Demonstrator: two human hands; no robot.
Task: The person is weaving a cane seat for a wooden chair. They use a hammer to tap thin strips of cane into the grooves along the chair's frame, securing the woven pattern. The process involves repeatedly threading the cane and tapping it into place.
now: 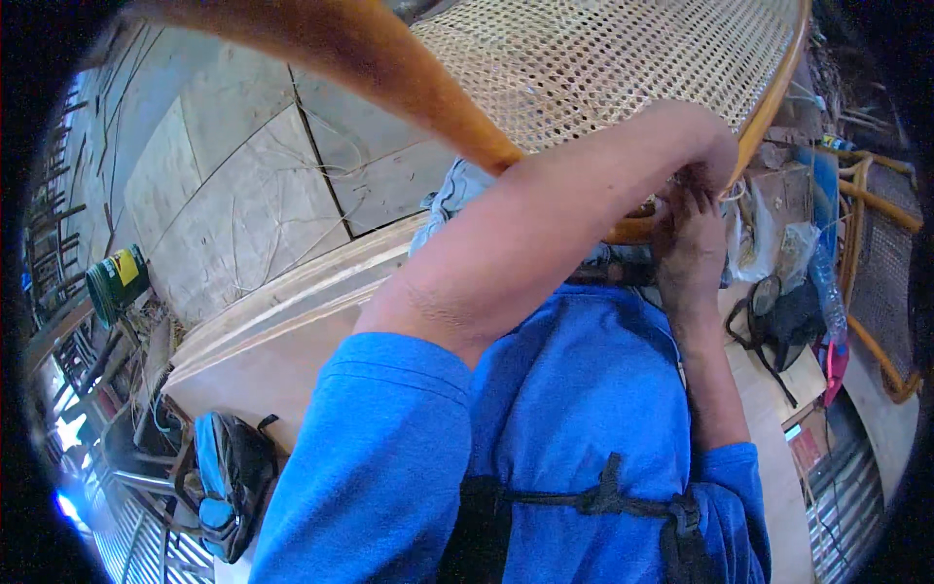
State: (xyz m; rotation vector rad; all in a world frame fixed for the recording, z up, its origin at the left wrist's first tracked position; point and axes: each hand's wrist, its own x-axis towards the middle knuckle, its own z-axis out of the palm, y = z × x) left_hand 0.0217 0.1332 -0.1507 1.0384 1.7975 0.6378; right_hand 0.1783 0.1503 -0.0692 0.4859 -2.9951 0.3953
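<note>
A woven cane panel [623, 68] in an orange-brown rattan frame [754, 146] lies over my lap. My left arm reaches across it to the right. The left hand [718, 148] bends down at the frame's near right corner, its fingers mostly hidden in shadow behind the wrist. Right below it, my right hand [689, 238] has its fingers curled together against the same corner. What they hold is too hidden to make out. A short piece of the near rail [630, 231] shows between my left forearm and right hand.
A thick curved rattan pole [389, 73] crosses the upper left. Plywood sheets [282, 292] are stacked at left, near a blue-and-black backpack [229, 482] and a green can [117, 282]. At right are clear plastic bags [778, 238], a black bag [786, 313] and another rattan piece [880, 282].
</note>
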